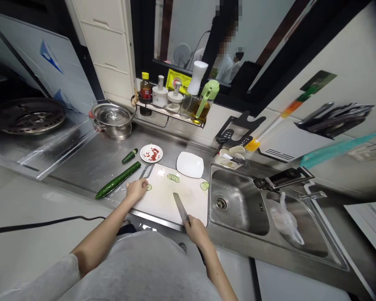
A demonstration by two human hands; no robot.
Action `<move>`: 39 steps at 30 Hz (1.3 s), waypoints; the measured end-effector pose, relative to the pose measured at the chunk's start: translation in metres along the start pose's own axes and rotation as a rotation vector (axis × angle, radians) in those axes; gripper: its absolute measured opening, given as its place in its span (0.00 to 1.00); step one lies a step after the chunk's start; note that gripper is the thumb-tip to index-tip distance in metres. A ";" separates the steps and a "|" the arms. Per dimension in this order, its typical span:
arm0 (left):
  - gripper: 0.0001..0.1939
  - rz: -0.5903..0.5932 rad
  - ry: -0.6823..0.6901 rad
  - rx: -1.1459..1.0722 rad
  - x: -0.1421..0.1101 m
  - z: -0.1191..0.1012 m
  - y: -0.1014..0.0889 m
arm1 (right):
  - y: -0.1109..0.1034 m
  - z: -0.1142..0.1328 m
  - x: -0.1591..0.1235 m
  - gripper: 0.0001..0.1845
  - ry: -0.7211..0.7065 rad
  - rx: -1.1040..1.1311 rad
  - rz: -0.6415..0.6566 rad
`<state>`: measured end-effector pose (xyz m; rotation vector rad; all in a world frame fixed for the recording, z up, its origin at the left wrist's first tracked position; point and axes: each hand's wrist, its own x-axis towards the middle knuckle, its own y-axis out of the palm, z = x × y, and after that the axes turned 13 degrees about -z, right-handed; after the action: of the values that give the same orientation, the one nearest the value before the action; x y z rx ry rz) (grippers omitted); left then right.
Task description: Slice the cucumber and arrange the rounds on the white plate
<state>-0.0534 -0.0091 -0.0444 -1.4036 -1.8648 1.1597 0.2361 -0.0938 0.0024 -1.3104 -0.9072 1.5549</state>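
Note:
My right hand grips the handle of a kitchen knife, its blade pointing away from me above a white cutting board. At the board's left edge, my left hand has its fingers bent together around the edge of a single cucumber slice. An overlapping row of cucumber slices lies near the far side of the board. More slices form a small pile at its right edge. Left of the board rest a long cucumber and a short cucumber piece.
Behind the board are a plate with chopped red bits and a white square plate. A double sink adjoins on the right, with a plastic bag inside. Steel pots and a gas burner stand left; a condiment rack hangs behind.

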 end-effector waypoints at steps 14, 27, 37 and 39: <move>0.11 -0.007 -0.010 0.028 0.004 0.007 0.007 | -0.002 0.001 0.000 0.17 0.017 0.018 0.014; 0.12 -0.081 0.095 -0.056 0.005 -0.038 0.015 | 0.000 -0.001 0.000 0.15 0.016 0.044 -0.012; 0.13 -0.024 0.258 0.027 0.021 -0.118 0.068 | 0.002 -0.024 -0.013 0.16 0.128 0.112 -0.096; 0.14 -0.026 0.284 0.063 0.023 -0.123 0.074 | 0.004 -0.028 -0.016 0.17 0.152 0.133 -0.094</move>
<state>0.0751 0.0581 -0.0504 -1.4217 -1.6297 0.9425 0.2641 -0.1109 -0.0010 -1.2549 -0.7469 1.3980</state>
